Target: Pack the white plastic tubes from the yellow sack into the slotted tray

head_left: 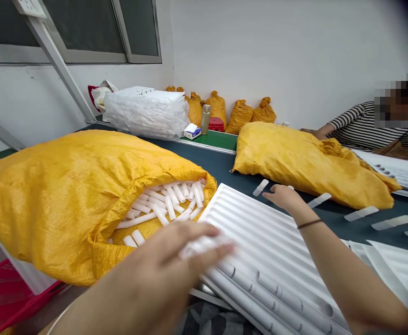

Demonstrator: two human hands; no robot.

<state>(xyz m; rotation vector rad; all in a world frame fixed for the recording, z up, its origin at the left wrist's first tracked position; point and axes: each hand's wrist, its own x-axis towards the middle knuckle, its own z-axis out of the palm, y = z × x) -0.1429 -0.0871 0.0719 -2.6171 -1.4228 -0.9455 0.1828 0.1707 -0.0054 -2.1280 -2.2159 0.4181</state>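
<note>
Head-worn, facing forward and down, close over the grooved white tray (256, 228), out to the white wall (277, 51) behind.

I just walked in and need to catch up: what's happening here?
A person's left hand, blurred, seems to hold white tubes at the edge of a grooved tray, beside an open yellow sack showing more tubes. Printed tubes lie in the tray's near grooves. The right hand reaches among translucent pieces on the dark surface; whether it grips one is unclear.
</note>
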